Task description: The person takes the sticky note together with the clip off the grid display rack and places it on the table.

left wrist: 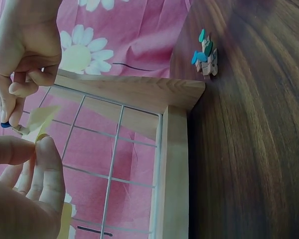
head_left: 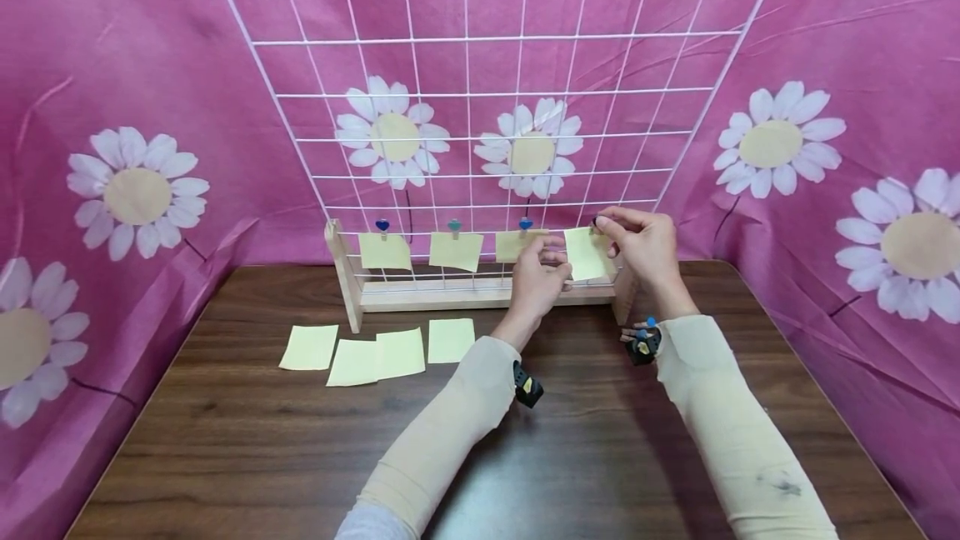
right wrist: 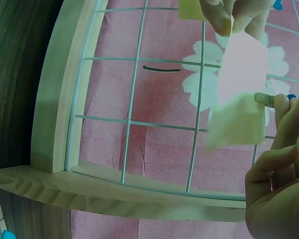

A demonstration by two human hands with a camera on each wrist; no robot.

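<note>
A pale yellow sticky note [head_left: 585, 255] is up against the white wire grid [head_left: 468, 93], near its lower right corner. My left hand [head_left: 536, 280] pinches the note's left edge between thumb and finger. At the note's top, my right hand [head_left: 648, 250] pinches a small wooden clothespin [right wrist: 265, 100] with a dark blue decoration; its jaws are on the note's edge. Whether it also grips a wire cannot be told. Left of this note, several things hang in a row: notes [head_left: 455, 252] under heart-topped clothespins [head_left: 382, 225], blue and teal.
Several loose yellow notes [head_left: 308, 347] lie on the brown wooden table [head_left: 247, 440], left of my forearm. More clothespins [left wrist: 207, 57] with blue and green tops lie beside the right foot of the grid's wooden stand [head_left: 450, 298]. Pink flowered cloth [head_left: 172, 40] hangs behind.
</note>
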